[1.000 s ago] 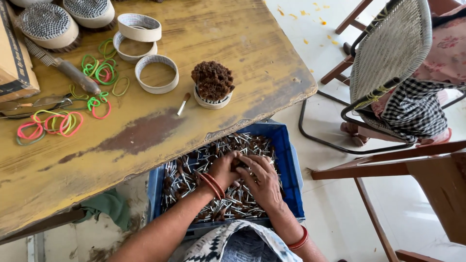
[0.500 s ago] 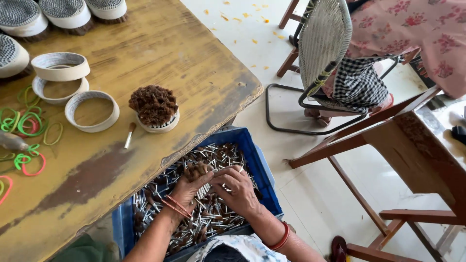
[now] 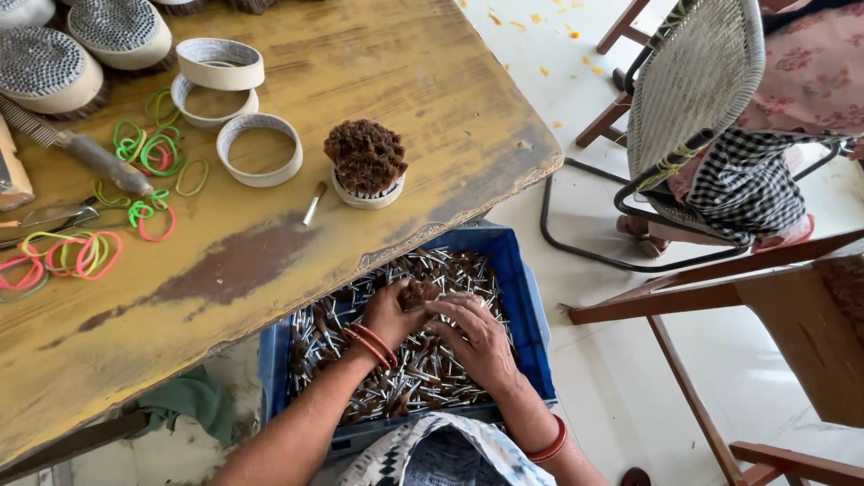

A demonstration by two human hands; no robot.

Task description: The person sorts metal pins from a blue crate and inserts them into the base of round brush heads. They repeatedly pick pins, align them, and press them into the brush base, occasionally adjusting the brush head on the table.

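Both hands are down in a blue plastic crate (image 3: 517,270) sitting on the floor at about 6 o'clock, tucked partly under the edge of the worn yellow bench (image 3: 378,81). The crate is full of little silver-stemmed pieces with brown tufted ends (image 3: 423,364) — a big loose heap. The left hand (image 3: 389,313) is closed around a small bunch of those brown tufts (image 3: 417,292), held just above the pile. The right hand (image 3: 472,337) lies right beside it, fingers curled onto the same bunch, touching the left one. Red bangles on both wrists.

Up on the bench at 12 o'clock there's a round holder packed with brown tufts (image 3: 365,162), one loose piece (image 3: 313,202) lying just left of it, and empty white rings (image 3: 261,148) further to 11. Coloured rubber bands (image 3: 148,153) are scattered at 10 o'clock — near a metal file (image 3: 81,148). A woven chair (image 3: 697,81) stands well apart at 2 o'clock.
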